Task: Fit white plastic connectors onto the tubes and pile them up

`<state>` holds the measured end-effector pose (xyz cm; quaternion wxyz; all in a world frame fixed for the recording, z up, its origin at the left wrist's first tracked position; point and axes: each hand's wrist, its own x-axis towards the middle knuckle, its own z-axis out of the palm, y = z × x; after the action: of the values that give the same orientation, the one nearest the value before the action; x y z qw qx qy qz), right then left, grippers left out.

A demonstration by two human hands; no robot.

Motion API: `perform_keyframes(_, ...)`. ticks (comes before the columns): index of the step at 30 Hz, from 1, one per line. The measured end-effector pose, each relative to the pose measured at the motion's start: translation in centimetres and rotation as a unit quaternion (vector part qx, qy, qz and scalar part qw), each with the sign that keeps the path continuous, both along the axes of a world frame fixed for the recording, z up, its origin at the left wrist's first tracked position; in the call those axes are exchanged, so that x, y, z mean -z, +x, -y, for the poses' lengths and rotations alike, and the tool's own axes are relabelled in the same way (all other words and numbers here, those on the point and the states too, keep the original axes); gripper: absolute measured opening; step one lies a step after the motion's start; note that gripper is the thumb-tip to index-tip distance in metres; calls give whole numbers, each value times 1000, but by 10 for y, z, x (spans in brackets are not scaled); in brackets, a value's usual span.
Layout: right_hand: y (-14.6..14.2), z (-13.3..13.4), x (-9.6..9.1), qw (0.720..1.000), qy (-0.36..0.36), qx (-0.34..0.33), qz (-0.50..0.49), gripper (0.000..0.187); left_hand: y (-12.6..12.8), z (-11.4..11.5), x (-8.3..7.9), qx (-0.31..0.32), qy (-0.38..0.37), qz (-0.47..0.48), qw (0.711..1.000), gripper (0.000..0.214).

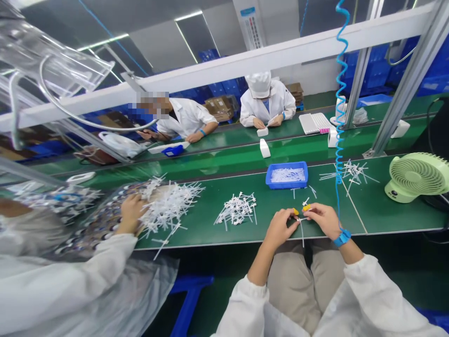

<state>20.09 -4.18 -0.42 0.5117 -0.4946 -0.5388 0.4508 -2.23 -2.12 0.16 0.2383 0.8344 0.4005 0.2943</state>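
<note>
At the near edge of the green bench, my left hand [280, 228] and my right hand [323, 218] are close together, both pinching a small white piece with thin strip-like arms [302, 233]. One strip hangs down over the bench edge. Yellow covers sit on fingertips of both hands. Just beyond the fingers lies another small white piece [306, 201]. A blue tray [286, 185] full of thin white strips stands ahead of my hands, with a few loose strips [312, 191] in front of it. Left of my hands is a pile of white strip pieces [237, 208].
A coiled blue cord [339, 93] hangs to the blue band [342, 238] on my right wrist. A green fan [417, 175] stands right. More white pieces [354, 171] lie near it. A co-worker's hand [132, 213] touches a large pile [171, 203] left. Two people sit opposite.
</note>
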Motion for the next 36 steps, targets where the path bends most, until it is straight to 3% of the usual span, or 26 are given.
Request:
perform_keyframes(4,-6,3,-5,992,42,-46,110,19,-1,-1,2,-1,-26,19,999,26)
perform_keyframes(10,-5,8,-8,970,67,-34,229,17,-1,-1,-2,1,-57,25,998,25)
perform_keyframes(18,-5,15,-27,960,39,-41,273,9,-1,2,-2,8,-58,10,998,22)
perform_keyframes(22,-6,19,-36,959,8,-55,278,18,0,6,-10,2,-63,-20,998,27)
perform_keyframes(28,-3,27,-39,951,-22,-53,304,22,0,6,-17,13,-61,-14,998,25)
perform_keyframes(36,-3,25,-44,940,2,-41,338,20,3,1,-17,24,-74,1,997,24)
